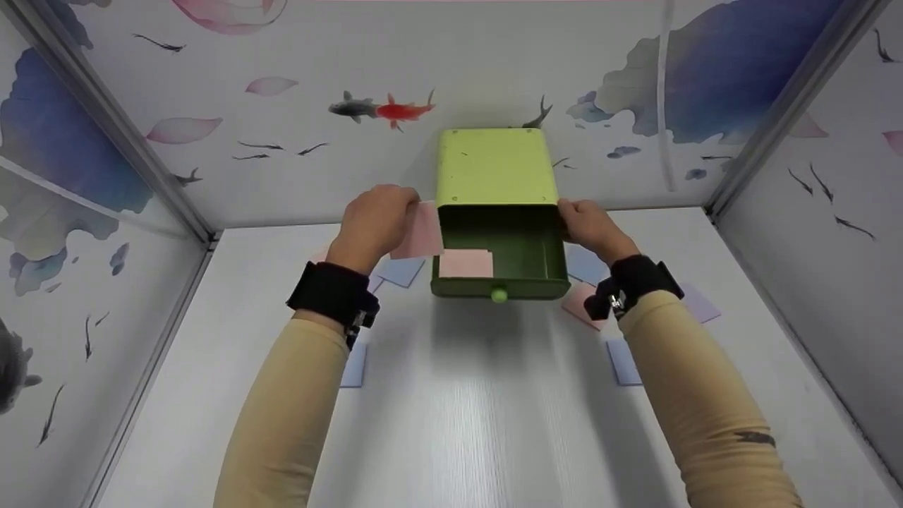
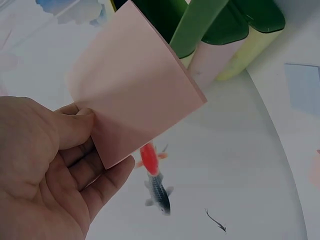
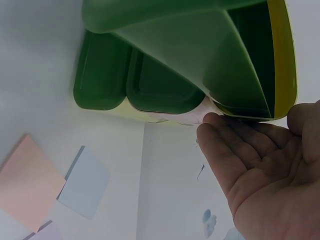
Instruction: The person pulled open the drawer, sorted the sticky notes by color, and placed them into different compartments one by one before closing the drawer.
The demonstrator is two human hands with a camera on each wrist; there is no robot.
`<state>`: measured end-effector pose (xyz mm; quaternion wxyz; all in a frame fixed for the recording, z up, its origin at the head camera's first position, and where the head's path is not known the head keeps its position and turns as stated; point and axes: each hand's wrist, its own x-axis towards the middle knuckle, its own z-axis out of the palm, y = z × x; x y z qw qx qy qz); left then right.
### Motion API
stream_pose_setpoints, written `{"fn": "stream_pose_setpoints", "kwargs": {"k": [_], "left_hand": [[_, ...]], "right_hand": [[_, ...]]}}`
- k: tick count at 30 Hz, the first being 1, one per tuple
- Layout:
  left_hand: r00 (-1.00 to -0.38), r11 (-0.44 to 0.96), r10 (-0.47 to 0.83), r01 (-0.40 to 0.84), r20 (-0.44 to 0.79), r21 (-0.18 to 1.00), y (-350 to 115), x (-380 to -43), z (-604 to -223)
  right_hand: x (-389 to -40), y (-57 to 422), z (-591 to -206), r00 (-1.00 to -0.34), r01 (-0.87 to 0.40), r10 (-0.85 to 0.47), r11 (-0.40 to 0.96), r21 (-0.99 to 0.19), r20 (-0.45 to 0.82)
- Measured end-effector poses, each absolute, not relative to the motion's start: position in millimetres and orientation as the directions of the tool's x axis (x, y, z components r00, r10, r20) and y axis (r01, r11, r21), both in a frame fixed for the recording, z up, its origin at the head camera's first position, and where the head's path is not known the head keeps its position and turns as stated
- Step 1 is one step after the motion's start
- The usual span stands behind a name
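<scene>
My left hand (image 1: 374, 224) pinches a pink sticky-note pad (image 1: 421, 236) by one edge, thumb on its face, at the left side of a small drawer cabinet (image 1: 497, 166). The cabinet has a yellow-green top. Its top green drawer (image 1: 532, 290) is pulled out, and another pink pad (image 1: 466, 264) lies in its left part. On the cabinet's right side rests my right hand (image 1: 592, 227). In the right wrist view its fingers (image 3: 242, 147) lie nearly straight along the wall, the thumb near the front edge. Lower green drawers (image 3: 162, 82) show beneath the top one.
Blue pads (image 1: 402, 271) and partly hidden pink ones lie left of the cabinet. At the right are a pink pad (image 1: 584, 305), a purple pad (image 1: 700, 305) and blue pads (image 1: 624, 361). Printed wall panels (image 1: 303, 169) enclose the white table (image 1: 458, 423) behind and at both sides.
</scene>
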<state>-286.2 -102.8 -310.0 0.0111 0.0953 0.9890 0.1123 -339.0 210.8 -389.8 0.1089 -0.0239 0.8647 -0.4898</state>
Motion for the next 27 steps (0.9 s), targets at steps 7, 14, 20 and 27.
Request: {"fn": "stream_pose_setpoints", "kwargs": {"k": [7,14,20,27], "left_hand": [[-0.969,0.942,0.246,0.238,-0.003,0.235,-80,-292,-316],[-0.948,0.924,0.317,0.314,0.022,0.217,-64,-295,-327],[-0.942,0.919,0.334,0.331,0.022,0.214,-53,-297,-337],[-0.931,0.919,0.365,0.364,0.023,0.150,-42,-298,-349]], "right_hand": [[-338,212,-389,-0.973,0.065,-0.155,0.531,-0.845,-0.172],[-339,212,-390,-0.974,0.066,-0.152,0.519,-0.852,-0.168],[-340,212,-391,-0.977,0.065,-0.142,0.508,-0.859,-0.157],[-340,212,-391,-0.975,0.072,-0.147,0.505,-0.860,-0.167]]}}
